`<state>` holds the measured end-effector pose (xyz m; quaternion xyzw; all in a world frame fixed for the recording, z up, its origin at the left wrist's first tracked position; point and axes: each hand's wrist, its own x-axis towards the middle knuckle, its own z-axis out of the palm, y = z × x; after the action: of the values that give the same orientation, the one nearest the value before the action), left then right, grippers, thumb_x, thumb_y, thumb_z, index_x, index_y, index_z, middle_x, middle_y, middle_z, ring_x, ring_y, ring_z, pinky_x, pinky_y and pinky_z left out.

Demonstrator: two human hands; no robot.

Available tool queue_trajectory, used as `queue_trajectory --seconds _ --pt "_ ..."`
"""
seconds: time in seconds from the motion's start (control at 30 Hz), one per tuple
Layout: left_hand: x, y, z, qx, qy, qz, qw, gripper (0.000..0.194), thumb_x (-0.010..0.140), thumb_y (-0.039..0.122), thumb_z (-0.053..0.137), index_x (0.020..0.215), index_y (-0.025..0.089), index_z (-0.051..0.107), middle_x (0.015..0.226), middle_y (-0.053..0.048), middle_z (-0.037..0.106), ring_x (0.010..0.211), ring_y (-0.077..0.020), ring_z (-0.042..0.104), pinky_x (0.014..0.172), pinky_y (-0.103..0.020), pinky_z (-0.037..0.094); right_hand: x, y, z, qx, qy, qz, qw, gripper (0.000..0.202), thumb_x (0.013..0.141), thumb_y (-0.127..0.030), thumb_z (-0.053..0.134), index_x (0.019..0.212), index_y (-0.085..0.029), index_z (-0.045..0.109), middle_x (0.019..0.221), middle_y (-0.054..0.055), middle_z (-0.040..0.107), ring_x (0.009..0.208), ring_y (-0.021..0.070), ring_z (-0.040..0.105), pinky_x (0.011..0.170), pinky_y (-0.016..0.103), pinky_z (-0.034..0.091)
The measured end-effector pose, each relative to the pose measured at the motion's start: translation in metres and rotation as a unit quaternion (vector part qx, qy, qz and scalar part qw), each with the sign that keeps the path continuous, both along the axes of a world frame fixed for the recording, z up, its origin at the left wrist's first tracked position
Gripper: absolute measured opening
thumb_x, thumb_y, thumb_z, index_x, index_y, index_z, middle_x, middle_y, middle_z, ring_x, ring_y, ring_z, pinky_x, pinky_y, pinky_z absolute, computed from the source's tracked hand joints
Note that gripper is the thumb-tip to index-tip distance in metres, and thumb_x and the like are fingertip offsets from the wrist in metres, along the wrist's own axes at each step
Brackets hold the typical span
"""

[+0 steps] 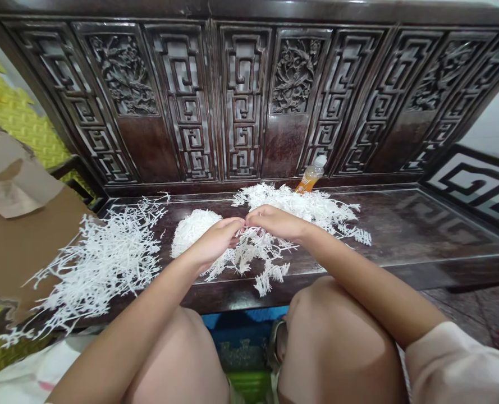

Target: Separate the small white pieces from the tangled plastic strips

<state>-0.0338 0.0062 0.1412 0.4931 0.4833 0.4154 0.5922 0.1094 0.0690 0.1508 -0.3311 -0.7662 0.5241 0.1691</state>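
Note:
My left hand (219,238) and my right hand (274,221) meet fingertip to fingertip above the bench seat. Both are closed in a pinch on a white branched piece (249,247) with many small prongs, which hangs below the fingers. It looks like a plastic sprue; the exact grip point is hidden by my fingers. Behind my left hand rises a rounded mound of small white bits (194,224). Beyond my right hand spreads a pile of prong-covered white pieces (300,205). One similar loose piece (270,278) lies by the seat's front edge.
To the left, a tangled heap of thin, bare-looking white stems (106,269) overlaps a brown cardboard sheet (17,241). A bottle with orange liquid (311,177) leans near the carved wooden backrest (243,106). My knees are against the dark bench seat (401,230).

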Motion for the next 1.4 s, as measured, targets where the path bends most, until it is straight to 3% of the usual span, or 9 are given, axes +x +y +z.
queue_trajectory --seconds 0.13,0.3,0.37,0.47,0.53,0.67,0.93,1.1,1.4 --pt "-0.001 -0.006 0.012 0.010 -0.094 -0.047 0.994 0.018 0.073 0.020 0.042 0.057 0.016 0.035 0.055 0.004 0.024 0.048 -0.0058 0.020 0.046 -0.022 0.019 0.003 -0.002 0.010 -0.072 0.049 0.002 0.996 0.014 0.066 -0.025 0.045 0.059 -0.015 0.051 0.053 -0.004 0.042 0.050 0.0067 0.034 0.052 0.022 0.028" --pt "-0.017 -0.011 0.031 0.074 -0.224 0.007 0.972 0.024 0.076 0.022 0.035 0.053 0.017 0.027 0.054 0.004 0.020 0.046 -0.0062 0.021 0.046 -0.022 0.025 0.015 0.008 0.019 -0.070 0.123 -0.156 0.978 0.016 0.069 -0.030 0.044 0.063 -0.016 0.048 0.055 -0.001 0.044 0.053 0.0090 0.038 0.051 0.024 0.030" --pt "-0.017 -0.009 0.028 0.039 -0.228 0.001 0.973 0.020 0.076 0.022 0.036 0.057 0.017 0.033 0.055 0.004 0.025 0.046 -0.0058 0.025 0.047 -0.021 0.027 0.014 0.008 0.018 -0.045 0.100 -0.175 0.978 0.016 0.069 -0.032 0.047 0.066 -0.016 0.050 0.061 0.000 0.048 0.058 0.0102 0.041 0.054 0.024 0.031" --pt "-0.007 0.000 0.012 -0.068 -0.223 -0.023 0.972 0.013 0.074 0.022 0.038 0.062 0.016 0.039 0.058 0.003 0.032 0.047 -0.0058 0.030 0.046 -0.021 0.028 0.005 0.001 0.014 -0.021 0.039 -0.094 0.995 0.016 0.069 -0.031 0.047 0.066 -0.016 0.054 0.067 0.001 0.052 0.064 0.0111 0.042 0.059 0.025 0.032" --pt "-0.001 0.006 0.001 -0.117 -0.236 -0.003 0.965 0.011 0.072 0.022 0.038 0.064 0.015 0.041 0.059 0.002 0.036 0.047 -0.0063 0.032 0.045 -0.021 0.027 -0.001 -0.004 0.011 -0.009 0.019 -0.056 0.998 0.017 0.071 -0.028 0.043 0.063 -0.016 0.054 0.066 0.000 0.051 0.064 0.0109 0.041 0.061 0.025 0.031" --pt "0.001 0.012 -0.006 -0.150 -0.242 0.041 0.958 0.012 0.072 0.027 0.039 0.071 0.016 0.043 0.060 0.001 0.039 0.047 -0.0068 0.034 0.045 -0.020 0.026 -0.005 -0.002 0.004 -0.003 0.001 -0.064 0.998 0.016 0.070 -0.024 0.042 0.059 -0.016 0.049 0.063 0.000 0.047 0.062 0.0108 0.038 0.061 0.026 0.029" --pt "0.002 0.005 -0.006 -0.037 -0.058 0.020 0.997 0.029 0.072 0.045 0.047 0.071 0.016 0.048 0.062 0.002 0.040 0.053 -0.0075 0.033 0.050 -0.021 0.026 -0.002 0.003 0.000 0.012 0.000 -0.053 0.999 0.017 0.072 -0.024 0.041 0.063 -0.015 0.052 0.067 0.000 0.053 0.066 0.0108 0.045 0.066 0.026 0.033" --pt "0.004 0.005 -0.008 0.051 0.060 0.048 0.996 0.023 0.072 0.038 0.045 0.067 0.017 0.051 0.067 0.000 0.047 0.058 -0.0098 0.035 0.055 -0.022 0.027 -0.003 0.001 0.000 0.045 -0.016 -0.046 0.998 0.018 0.073 -0.024 0.041 0.062 -0.016 0.053 0.066 0.000 0.054 0.062 0.0097 0.044 0.061 0.024 0.032" --pt "0.014 0.004 -0.008 0.060 0.094 0.072 0.991 0.019 0.070 0.026 0.036 0.053 0.017 0.034 0.055 0.003 0.030 0.054 -0.0097 0.026 0.053 -0.024 0.022 -0.005 -0.001 0.003 0.113 -0.020 -0.135 0.984 0.023 0.070 -0.021 0.036 0.049 -0.018 0.028 0.049 -0.005 0.024 0.048 0.0068 0.024 0.047 0.023 0.021"
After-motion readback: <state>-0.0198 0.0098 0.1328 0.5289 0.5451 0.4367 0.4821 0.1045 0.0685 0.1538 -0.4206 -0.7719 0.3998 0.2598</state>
